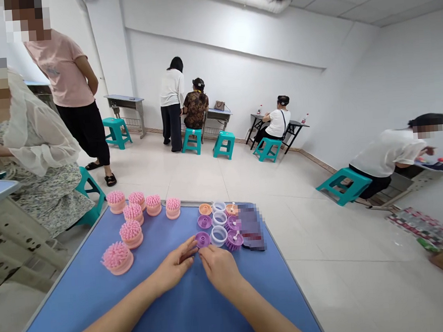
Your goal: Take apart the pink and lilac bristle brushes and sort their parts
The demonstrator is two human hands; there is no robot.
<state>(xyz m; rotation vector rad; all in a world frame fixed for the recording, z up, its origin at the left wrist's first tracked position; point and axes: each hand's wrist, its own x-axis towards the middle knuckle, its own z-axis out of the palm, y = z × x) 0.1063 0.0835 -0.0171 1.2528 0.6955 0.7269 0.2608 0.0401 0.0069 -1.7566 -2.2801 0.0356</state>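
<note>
The left hand (174,266) and right hand (219,268) reach in together over a blue desk (67,311), their fingers (187,249) curled toward each other and almost meeting; whether they pinch something small or are merely poised, I cannot tell. Just beyond the fingertips lies a purple plastic disc (203,239), the item nearest both hands. Beside it, white plastic rings (219,235), an orange disc (205,209) and a purple bristled brush head (234,241) sit bunched in short rows, while pink bristled brush heads (119,258) stand apart to the left, apparently grouped by kind so that each sort stays within easy reach.
</note>
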